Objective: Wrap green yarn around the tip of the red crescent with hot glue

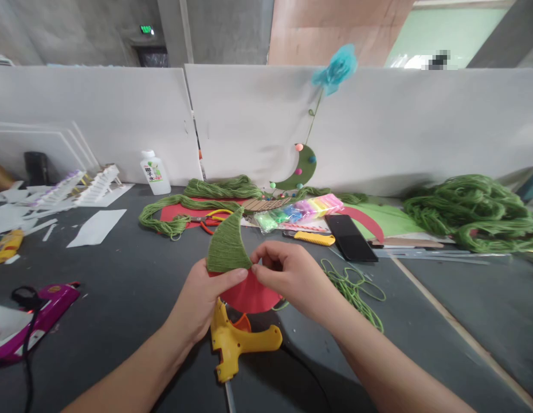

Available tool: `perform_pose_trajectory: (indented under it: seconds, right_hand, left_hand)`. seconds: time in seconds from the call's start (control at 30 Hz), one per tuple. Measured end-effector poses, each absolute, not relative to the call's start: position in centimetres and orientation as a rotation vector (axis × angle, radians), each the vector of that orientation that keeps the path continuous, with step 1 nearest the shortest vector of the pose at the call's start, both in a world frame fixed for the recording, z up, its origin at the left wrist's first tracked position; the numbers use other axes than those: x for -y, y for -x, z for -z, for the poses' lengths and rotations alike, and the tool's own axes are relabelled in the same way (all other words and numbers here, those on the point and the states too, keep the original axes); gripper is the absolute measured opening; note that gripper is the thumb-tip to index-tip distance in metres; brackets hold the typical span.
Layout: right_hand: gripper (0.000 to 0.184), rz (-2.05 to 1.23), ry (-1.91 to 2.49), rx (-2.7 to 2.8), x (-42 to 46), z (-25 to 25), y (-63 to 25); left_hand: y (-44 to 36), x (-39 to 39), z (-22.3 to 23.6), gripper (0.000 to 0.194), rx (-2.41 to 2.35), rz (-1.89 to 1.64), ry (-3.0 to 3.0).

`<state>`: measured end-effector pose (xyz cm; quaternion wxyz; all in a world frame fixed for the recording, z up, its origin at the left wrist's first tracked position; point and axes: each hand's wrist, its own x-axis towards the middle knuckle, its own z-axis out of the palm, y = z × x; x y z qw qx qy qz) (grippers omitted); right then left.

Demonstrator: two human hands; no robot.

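My left hand (206,292) grips a red card crescent (251,293), its thumb lying across the front. Green yarn (227,245) is wound closely over the upper part of the card, up to the pointed tip; the lower part is bare red. At the card's right edge, my right hand (287,272) pinches thumb and forefinger together where the yarn winding ends. A loose tangle of green yarn (355,292) lies beside my right forearm. Below the card rests a yellow hot glue gun (245,342) on the dark table, a glue stick poking out of it.
Behind my hands lie pliers (212,218), a yellow utility knife (313,237), a bag of colored pom-poms (298,212) and a black phone (351,237). A large green yarn heap (459,209) sits right. Left are a white bottle (155,173) and a purple tool (38,324).
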<state>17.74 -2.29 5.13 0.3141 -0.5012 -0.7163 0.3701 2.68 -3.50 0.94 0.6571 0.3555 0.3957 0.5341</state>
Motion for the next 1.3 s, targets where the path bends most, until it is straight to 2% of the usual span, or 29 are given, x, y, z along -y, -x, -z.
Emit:
perform_pose_trajectory:
  seconds: [0.27,0.8,0.97,1.2,1.3]
  right_hand:
    - [0.013,-1.028,1.308,1.912,1.9,-5.1,-18.5]
    - [0.010,-0.996,1.263,2.046,1.9,-5.2,-18.9]
    - [0.010,-1.096,1.262,1.990,1.6,-5.0,-19.0]
    - [0.009,-1.100,1.274,1.798,1.4,-5.7,-19.2]
    - [0.010,-1.060,1.289,1.782,1.4,-5.7,-19.2]
  left_hand:
    - [-2.6,3.3,-0.7,0.017,-0.883,-1.180,-0.762]
    - [-2.5,3.4,-0.9,0.013,-0.811,-1.101,-0.762]
    - [-2.5,3.5,-1.1,0.014,-0.770,-1.084,-0.761]
    - [-1.9,3.0,-1.4,0.023,-0.719,-1.204,-0.810]
    - [-1.7,2.8,-1.3,0.018,-0.750,-1.255,-0.838]
